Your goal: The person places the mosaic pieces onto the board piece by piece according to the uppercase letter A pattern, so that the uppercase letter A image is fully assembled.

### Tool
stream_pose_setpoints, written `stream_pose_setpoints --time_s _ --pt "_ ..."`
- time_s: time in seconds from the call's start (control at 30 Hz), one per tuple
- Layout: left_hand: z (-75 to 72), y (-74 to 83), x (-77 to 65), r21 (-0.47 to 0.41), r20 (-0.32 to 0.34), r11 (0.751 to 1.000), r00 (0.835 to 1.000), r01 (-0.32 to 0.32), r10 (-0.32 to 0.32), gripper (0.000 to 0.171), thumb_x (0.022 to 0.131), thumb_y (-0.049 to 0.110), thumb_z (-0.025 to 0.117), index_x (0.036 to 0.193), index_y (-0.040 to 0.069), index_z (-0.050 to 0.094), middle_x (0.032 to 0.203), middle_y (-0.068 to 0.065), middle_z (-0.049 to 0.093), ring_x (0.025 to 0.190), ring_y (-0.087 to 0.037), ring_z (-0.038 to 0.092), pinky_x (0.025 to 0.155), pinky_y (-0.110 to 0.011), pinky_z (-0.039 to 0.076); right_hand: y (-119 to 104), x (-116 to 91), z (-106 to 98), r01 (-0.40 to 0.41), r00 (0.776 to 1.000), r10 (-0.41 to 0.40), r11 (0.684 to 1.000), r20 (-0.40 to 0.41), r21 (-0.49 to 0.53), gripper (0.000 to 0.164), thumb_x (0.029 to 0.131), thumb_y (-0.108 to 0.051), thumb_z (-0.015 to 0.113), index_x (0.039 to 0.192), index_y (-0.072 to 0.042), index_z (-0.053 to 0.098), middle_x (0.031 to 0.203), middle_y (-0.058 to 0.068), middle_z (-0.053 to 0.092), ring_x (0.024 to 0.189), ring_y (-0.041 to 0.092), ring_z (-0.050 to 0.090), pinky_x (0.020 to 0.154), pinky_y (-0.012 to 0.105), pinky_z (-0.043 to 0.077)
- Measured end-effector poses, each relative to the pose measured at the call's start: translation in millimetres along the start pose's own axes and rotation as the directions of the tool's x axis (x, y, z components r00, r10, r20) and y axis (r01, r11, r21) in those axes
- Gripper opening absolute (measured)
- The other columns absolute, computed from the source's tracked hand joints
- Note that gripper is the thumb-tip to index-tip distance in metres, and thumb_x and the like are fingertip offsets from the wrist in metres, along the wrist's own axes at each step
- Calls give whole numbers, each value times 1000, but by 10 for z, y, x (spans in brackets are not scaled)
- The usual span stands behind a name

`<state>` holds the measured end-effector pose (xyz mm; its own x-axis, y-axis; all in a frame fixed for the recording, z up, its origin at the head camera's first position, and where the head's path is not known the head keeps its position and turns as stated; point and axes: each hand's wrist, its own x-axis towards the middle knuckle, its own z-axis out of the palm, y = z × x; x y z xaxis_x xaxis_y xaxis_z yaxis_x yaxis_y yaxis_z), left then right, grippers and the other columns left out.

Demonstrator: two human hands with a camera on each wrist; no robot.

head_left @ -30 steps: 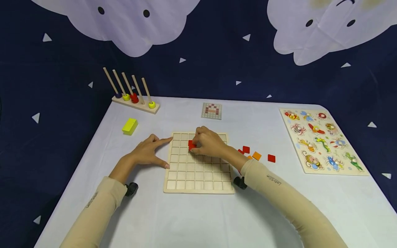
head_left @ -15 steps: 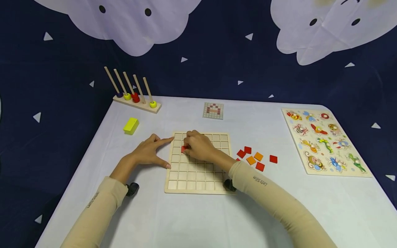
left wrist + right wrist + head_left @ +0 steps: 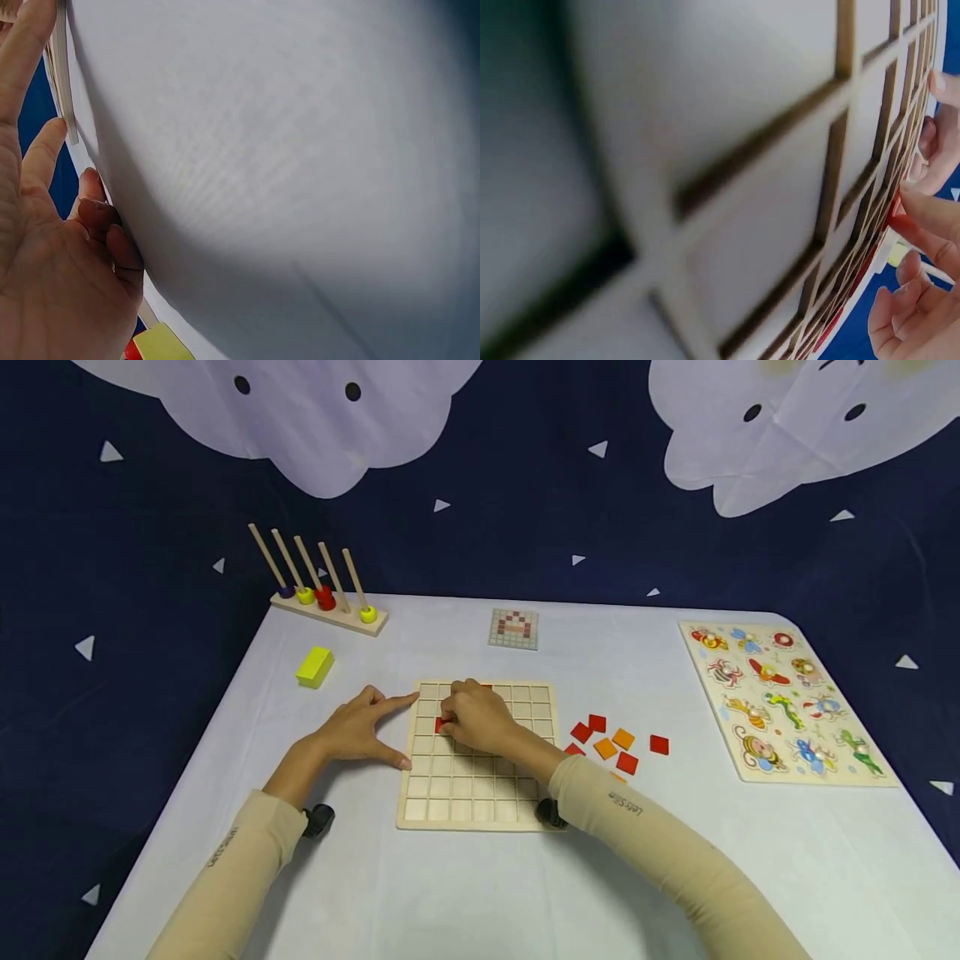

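Observation:
A light wooden grid board [image 3: 461, 814] lies flat on the table in the head view. My left hand [image 3: 358, 725] is at its left side, with thumb and index fingertips at the edge and the other fingers bent, as the left wrist view shows. My right hand [image 3: 480, 718] is over the upper left part of the grid. It pinches a red square tile [image 3: 439, 725] between thumb and fingers, low over a cell near the left side. Past the knuckles, a sliver of red tile [image 3: 487, 686] shows in the top row; the hand hides the cells beneath it.
Loose red tiles [image 3: 627, 763] and orange tiles [image 3: 604, 748] lie right of the board. A small pattern card [image 3: 513, 629] is behind it. A yellow block [image 3: 315, 667] and a peg stacker [image 3: 330, 614] stand at the back left, an insect puzzle [image 3: 780, 702] at the right.
My right hand has moved left across the board with the red tile, mostly in the first half second. Its forearm uncovers more loose tiles. The left hand stays at the board's edge.

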<state>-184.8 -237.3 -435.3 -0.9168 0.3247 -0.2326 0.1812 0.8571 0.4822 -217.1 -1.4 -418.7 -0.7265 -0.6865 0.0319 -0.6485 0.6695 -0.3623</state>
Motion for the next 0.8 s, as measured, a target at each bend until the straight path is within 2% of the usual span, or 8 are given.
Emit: stream_pose_setpoints --time_s 0.17,0.27,0.37,0.47,0.57,0.8 --pt "-1 -24 -9 -3 1 1000 1000 0 0 112 60 62 87 154 28 38 107 -9 42 89 -23 43 76 -34 35 -50 36 25 -72 997 72 997 22 32 19 88 -26 77 76 -13 69 84 1 58 78 16 48 64 26 43" --pt "6 -35 -21 -10 6 1000 1000 11 -10 113 59 61 88 154 28 37 108 -9 42 91 -23 44 77 -34 36 -61 47 56 -91 995 90 995 31 31 18 87 -27 77 79 -14 69 86 2 60 79 16 50 65 27 43" --pt "24 -41 -28 -17 10 1000 1000 17 -17 113 59 61 88 154 28 37 108 -9 42 93 -23 44 79 -35 38 -56 15 63 -89 996 89 996 21 8 19 86 -32 78 87 -14 73 88 2 60 80 16 50 66 26 43" --pt "43 -36 -24 -23 10 1000 1000 14 -14 112 60 60 88 154 27 38 108 -9 43 94 -23 45 80 -36 39 -4 -66 -8 -83 996 83 997 -24 1 30 86 -36 78 103 -11 75 91 4 58 81 17 50 66 27 44" --pt "49 -18 -15 -25 6 1000 1000 14 -14 112 60 60 88 154 27 38 109 -10 43 94 -23 45 80 -36 39 123 -194 -155 -90 993 91 996 -74 21 38 87 -34 77 114 -8 73 95 7 59 84 19 51 68 29 46" --pt "24 36 2 -4 -3 1000 1000 15 -15 114 58 61 89 154 27 38 109 -10 43 94 -24 45 80 -36 39 630 -686 -467 -190 976 194 981 -101 49 33 87 -25 78 115 -7 74 99 10 59 93 23 51 73 35 48"
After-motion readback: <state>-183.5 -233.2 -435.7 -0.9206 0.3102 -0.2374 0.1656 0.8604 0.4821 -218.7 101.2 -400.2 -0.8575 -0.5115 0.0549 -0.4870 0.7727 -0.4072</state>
